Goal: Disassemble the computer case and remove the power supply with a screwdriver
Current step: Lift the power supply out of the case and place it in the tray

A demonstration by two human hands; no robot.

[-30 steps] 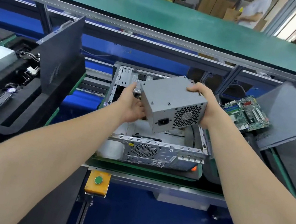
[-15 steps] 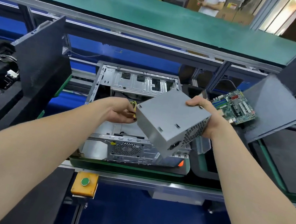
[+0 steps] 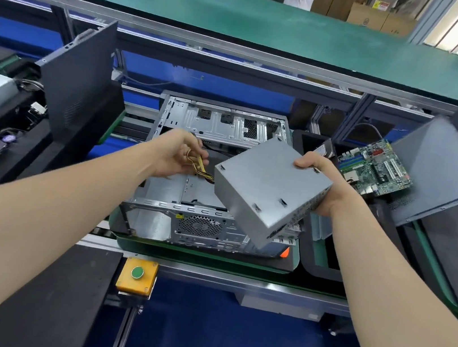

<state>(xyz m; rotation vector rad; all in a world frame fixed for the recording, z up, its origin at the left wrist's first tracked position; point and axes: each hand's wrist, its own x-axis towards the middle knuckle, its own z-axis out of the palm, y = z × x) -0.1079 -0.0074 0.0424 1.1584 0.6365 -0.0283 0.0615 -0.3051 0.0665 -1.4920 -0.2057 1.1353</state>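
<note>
A grey metal power supply (image 3: 266,191) hangs tilted in the air above the open computer case (image 3: 223,125), which lies on its side on a green-edged tray. My right hand (image 3: 324,184) grips the box at its right end, thumb on top. My left hand (image 3: 177,153) holds the bundle of yellow and black cables (image 3: 201,169) that comes out of the box's left side. No screwdriver is in view.
A green motherboard (image 3: 374,168) lies to the right beside a leaning grey side panel (image 3: 435,174). Another dark panel (image 3: 78,82) leans at the left over a black tray holding parts. A yellow button box (image 3: 136,275) sits at the front rail. A person stands far behind the green bench.
The power supply has tipped further over, so its fan grille now faces down and away. My left hand has slid off the box onto its cables.
</note>
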